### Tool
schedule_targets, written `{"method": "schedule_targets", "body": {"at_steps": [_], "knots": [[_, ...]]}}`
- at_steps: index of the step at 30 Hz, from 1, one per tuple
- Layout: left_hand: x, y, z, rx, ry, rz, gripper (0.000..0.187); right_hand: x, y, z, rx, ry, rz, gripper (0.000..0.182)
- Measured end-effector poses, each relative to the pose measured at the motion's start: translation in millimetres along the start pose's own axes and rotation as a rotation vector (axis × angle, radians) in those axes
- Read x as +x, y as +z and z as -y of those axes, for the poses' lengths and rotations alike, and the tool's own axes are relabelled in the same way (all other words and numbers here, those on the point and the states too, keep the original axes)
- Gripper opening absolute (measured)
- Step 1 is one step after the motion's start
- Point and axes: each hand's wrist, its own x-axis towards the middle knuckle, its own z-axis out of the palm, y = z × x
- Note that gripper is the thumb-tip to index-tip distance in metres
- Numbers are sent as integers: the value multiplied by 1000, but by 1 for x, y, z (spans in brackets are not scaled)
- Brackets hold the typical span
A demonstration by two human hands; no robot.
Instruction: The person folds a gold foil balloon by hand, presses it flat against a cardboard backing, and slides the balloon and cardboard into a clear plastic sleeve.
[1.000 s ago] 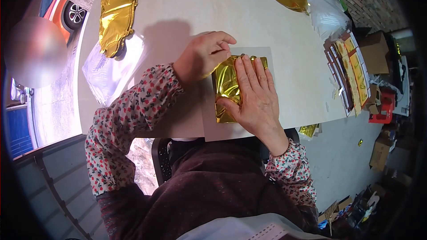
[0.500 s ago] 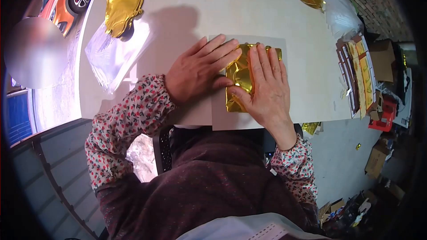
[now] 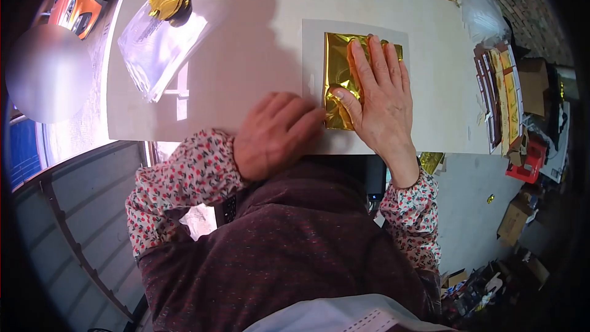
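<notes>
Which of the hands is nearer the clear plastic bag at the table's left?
Left. The left hand rests right of and below the clear plastic bag; the right hand lies farther right, on the gold foil.

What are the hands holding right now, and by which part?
Right hand presses flat on the folded gold foil; left hand touches its lower left edge.

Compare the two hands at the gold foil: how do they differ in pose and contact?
The right hand lies flat with fingers spread on the folded gold foil, pressing it down; the left hand is loosely curled and blurred. The right hand covers much of the foil; the left hand is at the foil's lower left corner, mostly on the table. Both wear floral sleeves.
</notes>
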Motion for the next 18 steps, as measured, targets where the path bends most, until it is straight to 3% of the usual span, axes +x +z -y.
{"method": "schedule_targets", "body": {"at_steps": [3, 9, 12, 18], "knots": [[-6, 15, -16, -24, -7, -101, 45, -1, 1, -1, -12, 0, -2, 71], [-22, 15, -20, 108, 60, -68, 42, 0, 0, 2, -22, -14, -13, 71], [-27, 18, -18, 136, 102, -102, 50, -1, 0, 2, -12, -16, -22, 70], [-31, 24, -22, 178, 10, 86, 67, 0, 1, 2, -16, -20, -29, 69]]}}
